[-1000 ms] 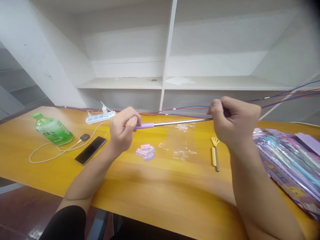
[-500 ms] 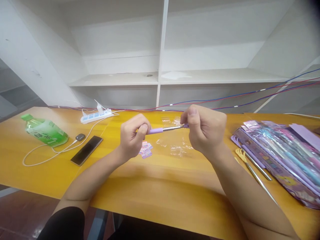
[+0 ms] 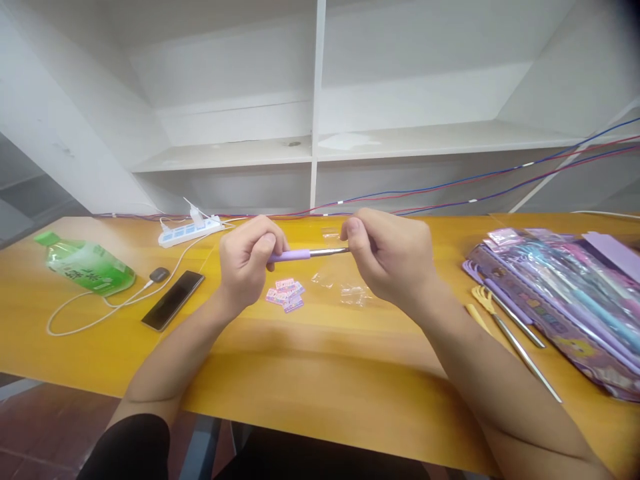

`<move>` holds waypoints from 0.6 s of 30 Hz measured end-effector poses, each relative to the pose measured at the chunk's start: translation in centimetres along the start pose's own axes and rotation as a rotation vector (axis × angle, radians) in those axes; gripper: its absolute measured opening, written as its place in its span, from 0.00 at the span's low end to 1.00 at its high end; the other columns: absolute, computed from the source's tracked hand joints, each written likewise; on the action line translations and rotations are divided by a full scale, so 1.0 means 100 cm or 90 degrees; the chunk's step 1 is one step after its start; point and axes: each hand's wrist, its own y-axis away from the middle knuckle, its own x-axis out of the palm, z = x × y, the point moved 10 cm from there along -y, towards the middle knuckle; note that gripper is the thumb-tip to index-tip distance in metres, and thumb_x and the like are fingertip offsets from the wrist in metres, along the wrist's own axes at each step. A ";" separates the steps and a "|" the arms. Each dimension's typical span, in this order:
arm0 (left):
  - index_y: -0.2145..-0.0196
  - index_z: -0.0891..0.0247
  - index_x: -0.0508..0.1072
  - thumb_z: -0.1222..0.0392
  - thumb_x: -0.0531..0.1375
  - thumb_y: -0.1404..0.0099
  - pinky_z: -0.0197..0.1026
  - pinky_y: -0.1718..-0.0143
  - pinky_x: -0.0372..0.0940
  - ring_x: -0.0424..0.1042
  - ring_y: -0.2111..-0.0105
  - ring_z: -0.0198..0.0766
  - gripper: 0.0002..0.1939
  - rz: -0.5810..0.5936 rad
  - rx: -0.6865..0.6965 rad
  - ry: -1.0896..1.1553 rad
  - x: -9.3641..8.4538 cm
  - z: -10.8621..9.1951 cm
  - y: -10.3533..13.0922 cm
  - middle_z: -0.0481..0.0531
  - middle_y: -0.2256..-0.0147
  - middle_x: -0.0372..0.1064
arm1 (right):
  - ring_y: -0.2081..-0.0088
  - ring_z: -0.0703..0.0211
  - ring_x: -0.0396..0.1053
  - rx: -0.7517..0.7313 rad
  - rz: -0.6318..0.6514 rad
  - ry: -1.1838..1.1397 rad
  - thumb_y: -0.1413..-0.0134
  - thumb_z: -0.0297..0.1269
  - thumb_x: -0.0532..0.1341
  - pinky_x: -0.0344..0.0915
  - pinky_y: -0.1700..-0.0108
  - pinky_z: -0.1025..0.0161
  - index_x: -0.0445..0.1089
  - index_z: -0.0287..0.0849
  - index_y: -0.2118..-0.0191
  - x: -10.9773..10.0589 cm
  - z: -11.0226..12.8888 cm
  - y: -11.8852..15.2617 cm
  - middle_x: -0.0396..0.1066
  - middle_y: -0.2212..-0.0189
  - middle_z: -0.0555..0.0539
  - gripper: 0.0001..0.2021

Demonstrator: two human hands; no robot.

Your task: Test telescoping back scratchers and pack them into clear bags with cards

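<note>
My left hand (image 3: pixel 249 260) is wrapped round the purple handle of a thin metal rod (image 3: pixel 327 252), which lies nearly level above the table. My right hand (image 3: pixel 393 257) has its fingers curled over the rod's other end, hiding that tip. Below and between the hands lie small pink and purple printed cards (image 3: pixel 286 294). Clear plastic wrappers (image 3: pixel 355 295) are on the tabletop near my right hand.
On the left are a green bottle (image 3: pixel 87 265), a phone (image 3: pixel 173 300) and a power strip (image 3: pixel 191 231) with white cables. At right lie a yellow claw-ended rod (image 3: pixel 520 347) and a purple box (image 3: pixel 545 320) of wrapped rods. White shelving stands behind.
Both hands have shifted left with the rod between them, and my left hand now uncovers more of the printed cards. The view has tilted slightly.
</note>
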 end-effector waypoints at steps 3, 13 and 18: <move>0.73 0.62 0.72 0.63 0.55 0.26 0.35 0.79 0.61 0.66 0.79 0.30 0.16 0.000 -0.006 0.006 0.006 0.000 0.003 0.49 0.72 0.72 | 0.75 0.63 0.61 0.006 -0.015 0.023 0.21 0.37 0.49 0.51 0.69 0.59 0.67 0.44 0.69 -0.008 0.001 0.001 0.65 0.79 0.51 0.20; 0.75 0.61 0.71 0.61 0.56 0.26 0.38 0.78 0.60 0.66 0.78 0.33 0.18 -0.047 0.012 0.012 0.004 -0.009 0.009 0.51 0.74 0.73 | 0.73 0.62 0.65 -0.019 0.012 0.026 0.19 0.40 0.47 0.51 0.69 0.59 0.69 0.44 0.67 -0.015 0.026 0.007 0.69 0.76 0.49 0.22; 0.74 0.60 0.72 0.55 0.57 0.24 0.39 0.79 0.62 0.67 0.78 0.35 0.19 -0.027 0.016 0.023 0.000 -0.016 0.006 0.52 0.72 0.73 | 0.71 0.61 0.63 -0.103 0.110 0.051 0.22 0.50 0.55 0.49 0.69 0.60 0.70 0.44 0.67 -0.009 0.029 0.004 0.70 0.75 0.49 0.21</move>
